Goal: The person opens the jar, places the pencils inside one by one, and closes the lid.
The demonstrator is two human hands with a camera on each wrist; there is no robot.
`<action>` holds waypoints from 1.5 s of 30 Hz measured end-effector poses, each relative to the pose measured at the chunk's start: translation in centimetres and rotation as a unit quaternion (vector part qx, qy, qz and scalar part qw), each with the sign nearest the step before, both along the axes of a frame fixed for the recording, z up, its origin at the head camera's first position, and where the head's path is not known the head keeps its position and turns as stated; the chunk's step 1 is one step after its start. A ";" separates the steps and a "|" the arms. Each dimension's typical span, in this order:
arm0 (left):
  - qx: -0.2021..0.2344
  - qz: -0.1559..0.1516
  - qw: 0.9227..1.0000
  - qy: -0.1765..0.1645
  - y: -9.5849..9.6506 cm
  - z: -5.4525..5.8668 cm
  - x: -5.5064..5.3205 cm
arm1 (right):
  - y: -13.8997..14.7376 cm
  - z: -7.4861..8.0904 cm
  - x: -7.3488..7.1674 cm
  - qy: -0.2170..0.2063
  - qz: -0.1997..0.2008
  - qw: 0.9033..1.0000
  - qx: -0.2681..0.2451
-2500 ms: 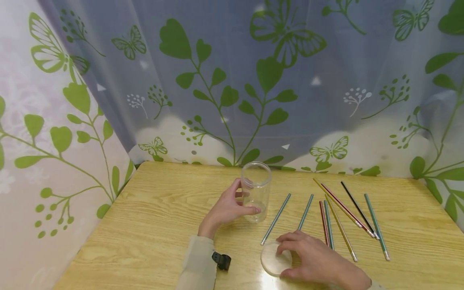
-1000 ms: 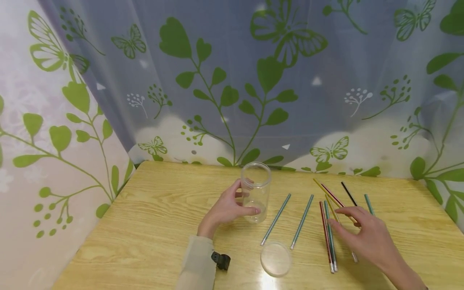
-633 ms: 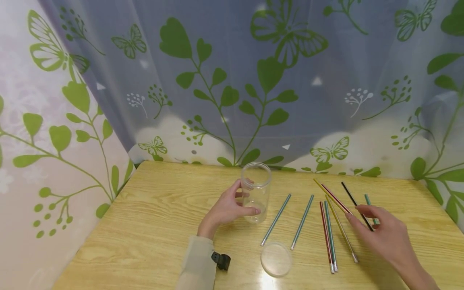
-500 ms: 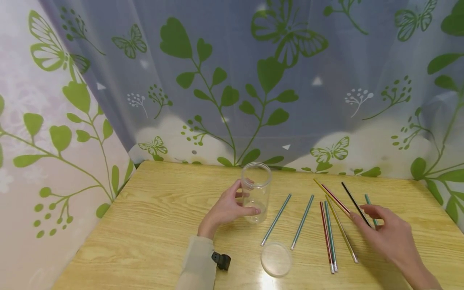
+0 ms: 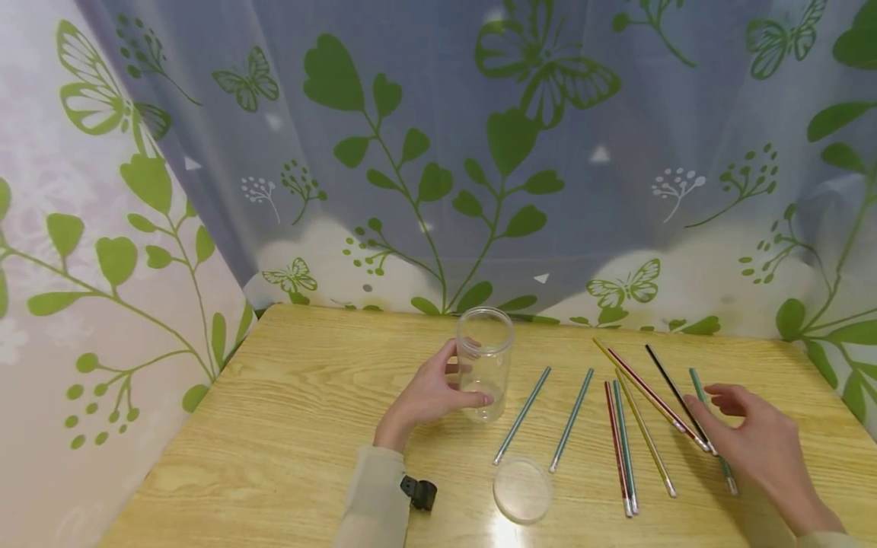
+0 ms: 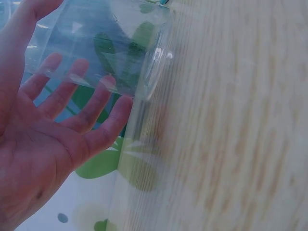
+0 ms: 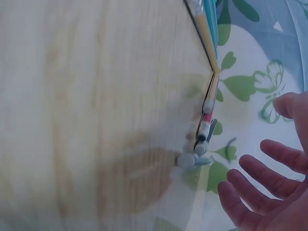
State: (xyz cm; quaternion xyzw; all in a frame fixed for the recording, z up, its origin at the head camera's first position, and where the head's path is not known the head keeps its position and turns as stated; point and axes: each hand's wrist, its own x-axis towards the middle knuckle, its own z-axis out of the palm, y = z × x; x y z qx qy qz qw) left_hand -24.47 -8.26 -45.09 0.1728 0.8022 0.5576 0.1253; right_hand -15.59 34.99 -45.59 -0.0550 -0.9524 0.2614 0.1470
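My left hand [image 5: 428,392] holds a clear plastic jar [image 5: 485,365] that stands upright on the table, thumb on the near side and fingers round the left and back. In the left wrist view the fingers [image 6: 96,108] lie along the jar's clear wall [image 6: 96,43]. My right hand [image 5: 757,438] hovers over the rightmost pencils with nothing in it. Its thumb and fingers are apart, nearest a green pencil [image 5: 697,383] and a black pencil [image 5: 663,371]. In the right wrist view the open right hand [image 7: 274,187] is apart from the pencil ends [image 7: 186,160].
A round clear lid [image 5: 522,491] lies flat near the front. Two blue-green pencils [image 5: 522,415] lie apart right of the jar. Further right, red, yellow and blue-green pencils [image 5: 625,449] lie close together, some crossing. A patterned curtain [image 5: 411,152] hangs behind the wooden table [image 5: 294,396].
My right hand has left the lid and moved right across the pencils to the green one at the far right. The left hand and jar have stayed put.
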 end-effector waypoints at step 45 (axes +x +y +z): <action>-0.004 0.004 1.000 -0.011 0.1 0.1 0.1 | 3.0 -0.6 -4.1 -0.125 0.042 0.991 0.033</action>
